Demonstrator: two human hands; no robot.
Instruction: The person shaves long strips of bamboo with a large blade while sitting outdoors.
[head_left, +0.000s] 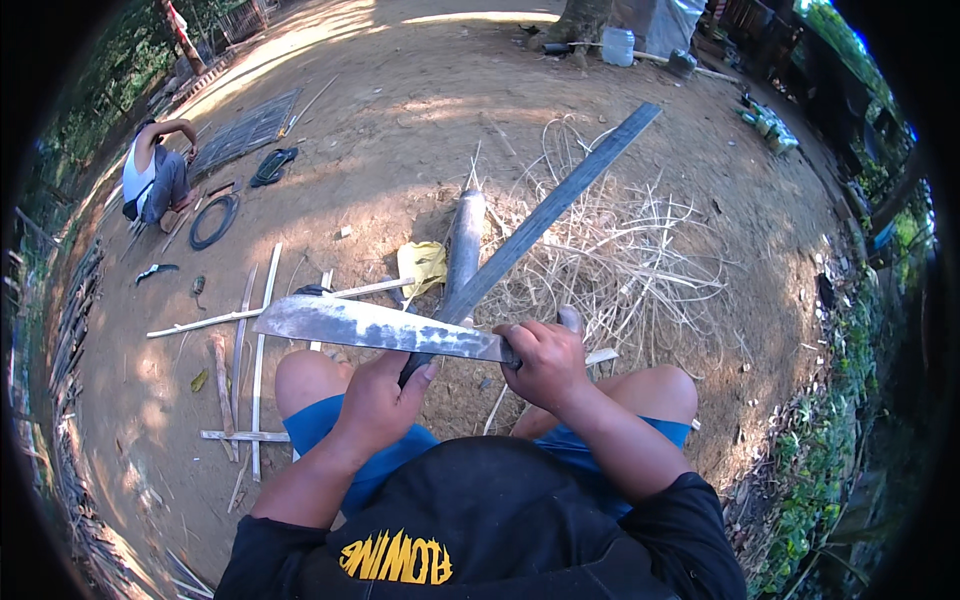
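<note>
My right hand [548,358] is closed round the handle of a machete [375,325]. The machete's broad, worn blade lies crosswise, its tip pointing left. Below the blade, my left hand [385,400] is wrapped round the lower end of a long, flat, dark grey slat [560,208]. That slat passes behind the blade and slants up to the right, away from me. The blade crosses the slat just above my left hand; whether they touch I cannot tell. Just beyond the blade lies a grey, round pole [466,240], partly hidden by the slat.
Thin, pale shavings [640,270] heap up at right, past my knees. A yellow cloth [423,268] lies beside the pole. Crossed sticks [264,350] spread by my left knee. Farther left are a black coil [214,221] and a crouching person [158,175] by a slatted panel [245,132].
</note>
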